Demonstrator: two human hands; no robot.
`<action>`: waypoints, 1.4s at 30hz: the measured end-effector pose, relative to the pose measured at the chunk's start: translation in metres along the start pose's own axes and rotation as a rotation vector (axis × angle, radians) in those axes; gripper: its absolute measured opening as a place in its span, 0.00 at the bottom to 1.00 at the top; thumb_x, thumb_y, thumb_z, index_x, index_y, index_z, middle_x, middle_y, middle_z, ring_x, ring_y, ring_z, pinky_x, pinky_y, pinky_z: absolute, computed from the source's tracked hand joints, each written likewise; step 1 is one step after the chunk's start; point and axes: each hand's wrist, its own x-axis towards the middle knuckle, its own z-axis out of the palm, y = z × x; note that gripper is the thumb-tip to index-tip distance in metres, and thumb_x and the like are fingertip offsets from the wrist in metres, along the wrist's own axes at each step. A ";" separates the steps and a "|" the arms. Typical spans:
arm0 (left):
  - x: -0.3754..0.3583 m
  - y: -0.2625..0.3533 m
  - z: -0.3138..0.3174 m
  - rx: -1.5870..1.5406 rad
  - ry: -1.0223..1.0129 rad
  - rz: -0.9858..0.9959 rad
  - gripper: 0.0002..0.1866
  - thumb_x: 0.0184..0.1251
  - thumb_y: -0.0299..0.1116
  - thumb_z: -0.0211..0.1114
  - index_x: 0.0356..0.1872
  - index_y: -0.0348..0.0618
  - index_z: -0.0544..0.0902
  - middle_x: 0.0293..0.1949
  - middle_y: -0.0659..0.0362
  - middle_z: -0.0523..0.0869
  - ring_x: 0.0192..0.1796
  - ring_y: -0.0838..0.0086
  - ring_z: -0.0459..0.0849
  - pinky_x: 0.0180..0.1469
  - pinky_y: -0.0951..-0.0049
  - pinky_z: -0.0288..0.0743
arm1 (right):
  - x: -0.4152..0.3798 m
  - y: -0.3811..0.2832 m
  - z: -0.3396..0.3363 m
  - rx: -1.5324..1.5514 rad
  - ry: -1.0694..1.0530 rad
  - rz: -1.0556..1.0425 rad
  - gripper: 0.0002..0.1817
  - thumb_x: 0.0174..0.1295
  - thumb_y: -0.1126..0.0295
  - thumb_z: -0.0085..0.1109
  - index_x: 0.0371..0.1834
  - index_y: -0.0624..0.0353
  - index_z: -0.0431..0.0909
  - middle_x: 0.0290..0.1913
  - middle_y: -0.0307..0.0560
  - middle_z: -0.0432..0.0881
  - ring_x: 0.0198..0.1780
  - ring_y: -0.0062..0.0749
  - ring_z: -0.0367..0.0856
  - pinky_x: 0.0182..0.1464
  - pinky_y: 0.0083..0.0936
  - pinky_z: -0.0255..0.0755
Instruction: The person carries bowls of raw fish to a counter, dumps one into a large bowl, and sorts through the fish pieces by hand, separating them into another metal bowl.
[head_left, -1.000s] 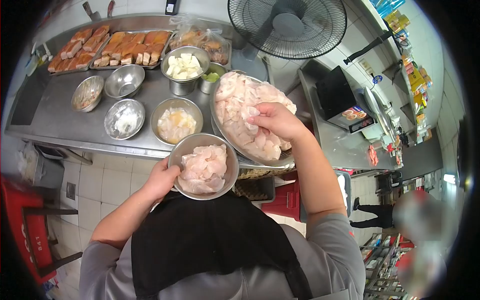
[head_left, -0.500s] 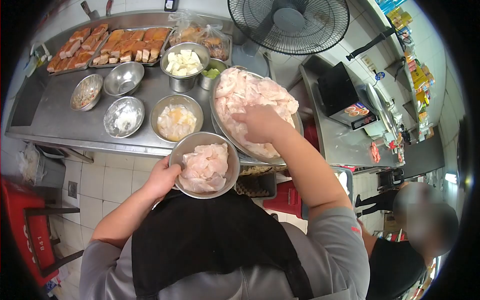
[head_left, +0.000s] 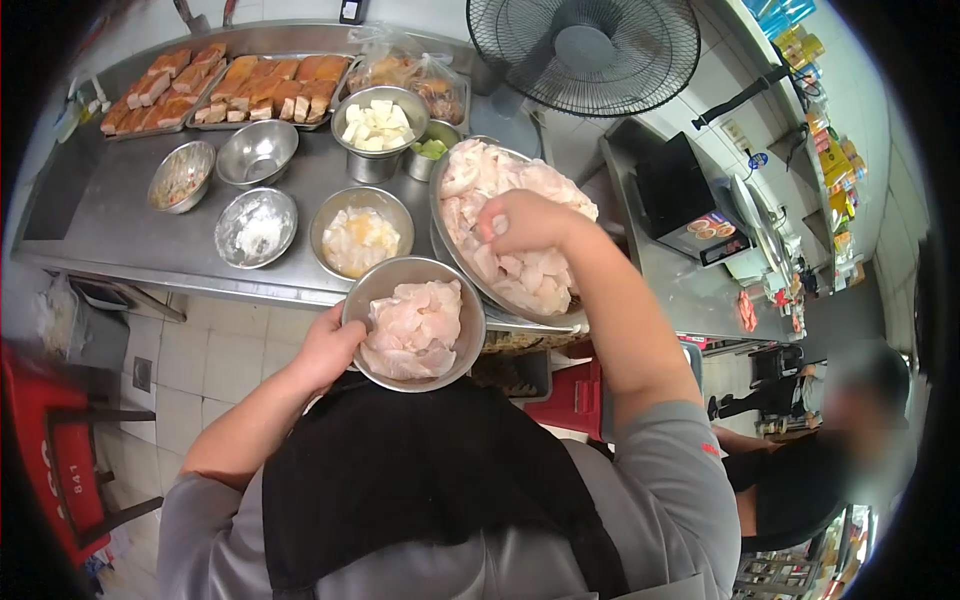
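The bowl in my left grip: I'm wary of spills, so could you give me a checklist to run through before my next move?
1. Left grip on the bowl: ok, thumb over the rim.
2. Pale meat within the bowl: ok, none hangs over the rim.
3. Right grip clear of the bowl: ok, it is at the large basin.
4. Right grip firm on a piece: cannot tell, partly hidden.
5. Bowl apart from the counter: cannot tell, they overlap in this view.
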 end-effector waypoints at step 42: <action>-0.002 -0.006 0.003 0.075 -0.020 -0.038 0.23 0.61 0.26 0.52 0.58 0.29 0.75 0.46 0.53 0.84 0.46 0.71 0.82 0.50 0.71 0.76 | -0.049 -0.023 -0.015 0.919 0.167 0.160 0.19 0.74 0.65 0.47 0.63 0.61 0.72 0.45 0.43 0.85 0.37 0.23 0.82 0.33 0.21 0.78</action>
